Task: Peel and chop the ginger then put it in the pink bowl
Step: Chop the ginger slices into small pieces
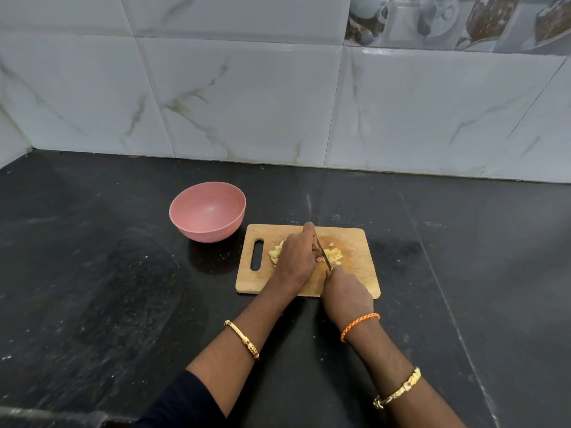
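Two hands work over a wooden cutting board (352, 242) that lies flat on the dark surface (92, 273). Our right hand (347, 293) has its grip curled tight around the handle of a knife (323, 254), whose thin blade runs up and away from that grip, angled toward the far edge of the board. Just past the right grip, beside the blade, lies the ginger (333, 254), pale yellow and cut into small pieces. More pieces show on the other side of our left hand (298, 257), near the slot handle of the board.

The left hand rests knuckles-up on the ginger right against the blade, one finger stretched out toward the far edge of the board; we cannot tell whether the fingers beneath pinch a piece or only press down on it.

The pink bowl (207, 216) stands upright on the surface, beyond and to the left of the left grip, just off the board's far left corner. Both wrists carry gold bangles, and the right also wears an orange cord.
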